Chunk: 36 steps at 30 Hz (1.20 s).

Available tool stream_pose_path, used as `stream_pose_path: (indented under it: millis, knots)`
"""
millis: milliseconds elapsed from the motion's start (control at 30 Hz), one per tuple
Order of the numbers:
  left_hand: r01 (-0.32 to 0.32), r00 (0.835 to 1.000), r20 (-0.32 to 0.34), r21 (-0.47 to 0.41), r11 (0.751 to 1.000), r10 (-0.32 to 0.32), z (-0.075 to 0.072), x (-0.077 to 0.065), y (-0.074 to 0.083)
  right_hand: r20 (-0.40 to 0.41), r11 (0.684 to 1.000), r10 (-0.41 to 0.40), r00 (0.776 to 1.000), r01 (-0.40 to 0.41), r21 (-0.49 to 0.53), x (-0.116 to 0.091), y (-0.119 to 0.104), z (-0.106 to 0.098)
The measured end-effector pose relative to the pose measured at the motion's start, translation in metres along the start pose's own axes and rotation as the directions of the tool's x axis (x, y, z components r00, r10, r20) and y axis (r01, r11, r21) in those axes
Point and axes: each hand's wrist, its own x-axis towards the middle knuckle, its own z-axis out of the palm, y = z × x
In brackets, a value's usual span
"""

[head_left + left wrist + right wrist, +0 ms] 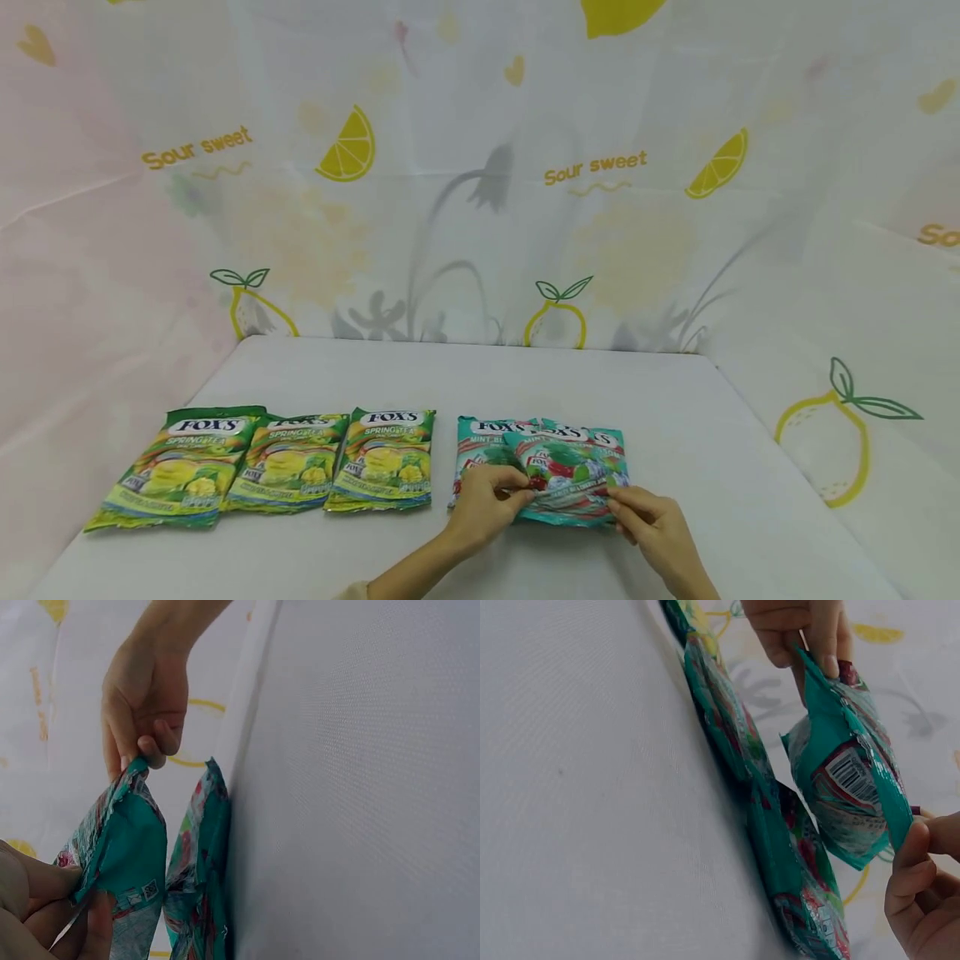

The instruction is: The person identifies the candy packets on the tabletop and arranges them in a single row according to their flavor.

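Both hands hold one teal bag of FOX'S mint candy (564, 487) by its lower corners, front face up. My left hand (486, 510) pinches the left corner between thumb and fingers; my right hand (657, 530) pinches the right corner. In the right wrist view, the held bag (847, 780) is lifted off the table, its barcode side showing. Beneath it lie two more teal candy bags, one at the left (476, 442) and one at the right (617, 450), both partly covered by the held bag in the head view.
Three green-and-yellow FOX'S Spring Tea bags lie in a row on the left: an outer bag (180, 467), a middle bag (288, 462) and an inner bag (384, 458). They rest on a white table (360, 375). Lemon-print cloth (465, 125) encloses the back and sides.
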Motion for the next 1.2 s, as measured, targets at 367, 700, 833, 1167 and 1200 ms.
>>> stream_pose_path:
  millis: [367, 700, 833, 1167, 1200]
  knots:
    - [-0.089, 0.995, -0.040, -0.008, 0.996, 0.089, 0.026, 0.007, 0.004, -0.095, 0.999, 0.024, 0.995, -0.029, -0.046, -0.004, 0.009, -0.017]
    - [-0.097, 0.995, -0.038, -0.017, 0.995, 0.096, 0.055, 0.021, 0.004, -0.159, 0.993, 0.045, 0.986, -0.062, -0.100, -0.004, 0.017, -0.040]
    - [-0.106, 0.994, -0.031, -0.010, 0.994, 0.106, 0.063, 0.025, 0.004, -0.178, 0.996, 0.037, 0.983, -0.052, -0.079, -0.003, 0.021, -0.046]
    - [-0.064, 0.994, 0.090, -0.010, 0.998, 0.064, 0.075, 0.031, -0.002, -0.212, 0.982, 0.089, 0.973, -0.122, -0.144, -0.005, 0.029, -0.061]
    - [-0.059, 0.992, 0.111, 0.002, 0.998, 0.059, 0.076, 0.031, -0.003, -0.217, 0.979, 0.104, 0.971, -0.138, -0.150, -0.005, 0.030, -0.063]
